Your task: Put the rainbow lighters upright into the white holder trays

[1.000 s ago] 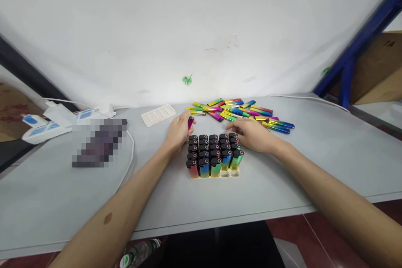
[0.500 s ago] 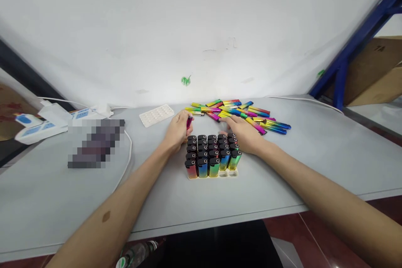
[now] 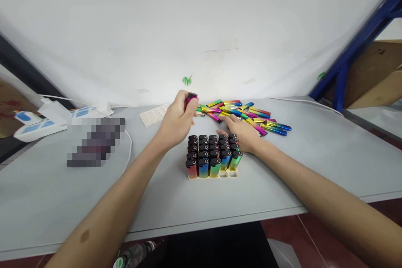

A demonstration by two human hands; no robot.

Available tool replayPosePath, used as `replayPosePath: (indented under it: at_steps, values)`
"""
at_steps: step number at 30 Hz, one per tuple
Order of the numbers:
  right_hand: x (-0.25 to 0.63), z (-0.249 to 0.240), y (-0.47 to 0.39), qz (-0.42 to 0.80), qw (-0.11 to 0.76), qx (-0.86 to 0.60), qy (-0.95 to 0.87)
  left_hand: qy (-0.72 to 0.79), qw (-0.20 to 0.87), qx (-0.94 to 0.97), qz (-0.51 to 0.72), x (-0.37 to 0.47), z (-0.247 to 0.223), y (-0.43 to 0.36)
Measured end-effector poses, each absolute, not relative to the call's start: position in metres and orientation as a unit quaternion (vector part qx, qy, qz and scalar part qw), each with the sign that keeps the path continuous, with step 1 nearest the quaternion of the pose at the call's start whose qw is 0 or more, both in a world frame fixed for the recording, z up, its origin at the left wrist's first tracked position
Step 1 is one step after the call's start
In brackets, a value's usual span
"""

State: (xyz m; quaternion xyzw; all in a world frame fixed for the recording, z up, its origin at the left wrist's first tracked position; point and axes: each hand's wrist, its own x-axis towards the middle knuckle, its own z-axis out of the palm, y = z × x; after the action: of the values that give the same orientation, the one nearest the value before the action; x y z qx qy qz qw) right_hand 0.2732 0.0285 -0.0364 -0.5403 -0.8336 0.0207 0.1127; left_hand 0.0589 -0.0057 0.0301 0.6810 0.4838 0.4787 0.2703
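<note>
My left hand [image 3: 178,119] is raised above the table with its fingers wrapped round a magenta lighter [image 3: 191,99] that has a black top. My right hand [image 3: 243,131] lies low behind the rack, index finger and thumb apart, beside a loose pile of shiny rainbow lighters [image 3: 232,111]. No object shows between those fingers, though part of the hand is hidden by the rack's contents. In front stands a cream rack [image 3: 204,178] filled with upright black-topped lighters [image 3: 203,167]; two slots at its front right hold nothing.
An off-white perforated tray [image 3: 150,116] lies at the back left. Further left are a pixelated dark object [image 3: 97,142], white power strips [image 3: 40,127] and a white cable [image 3: 130,146]. A blue metal frame [image 3: 342,75] and cardboard boxes [image 3: 373,71] stand at right.
My left hand has risen from behind the rack with the magenta lighter in its grip. My right hand has stayed almost in place beside the pile.
</note>
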Motion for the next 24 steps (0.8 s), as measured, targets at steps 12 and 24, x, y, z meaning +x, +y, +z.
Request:
replayPosePath:
  at_steps: [12,24]
  values:
    - [0.273,-0.035,0.028,0.021,0.121,-0.558,-0.821,0.336,0.183,0.875,0.296,0.074,0.075,-0.076]
    - [0.275,-0.028,0.022,0.06,0.139,-0.545,-0.825,0.289,0.11,0.932,0.19,0.082,0.054,-0.077]
